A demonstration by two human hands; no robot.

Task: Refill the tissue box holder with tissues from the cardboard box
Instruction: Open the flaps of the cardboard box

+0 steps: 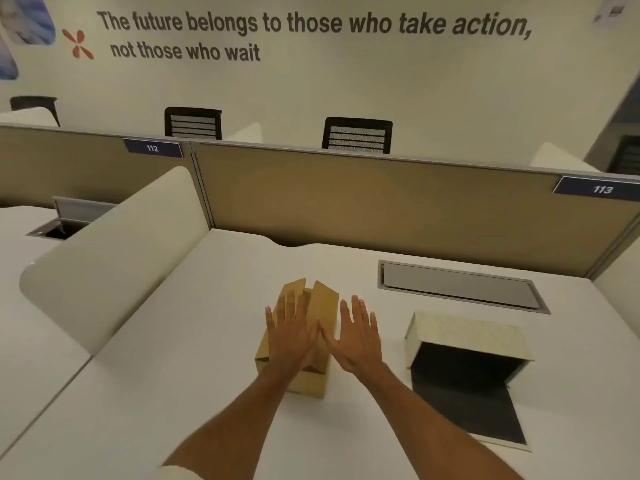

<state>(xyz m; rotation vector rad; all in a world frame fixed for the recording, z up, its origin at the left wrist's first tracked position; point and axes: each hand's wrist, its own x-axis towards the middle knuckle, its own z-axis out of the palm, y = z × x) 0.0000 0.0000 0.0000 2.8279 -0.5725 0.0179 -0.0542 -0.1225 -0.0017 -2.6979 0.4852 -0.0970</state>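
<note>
A small brown cardboard box stands in the middle of the white desk, its top flaps partly raised. My left hand lies flat over the box's left flap, fingers spread. My right hand hovers spread just right of the box, its thumb near the left hand; it holds nothing. To the right sits the tissue box holder, cream with a marbled pattern, lying open so its dark inside and flat dark lid face me. No tissues show.
A grey cable hatch is set in the desk behind the holder. A tan partition closes the back; a cream curved divider walls off the left side. Black chairs stand beyond the partition.
</note>
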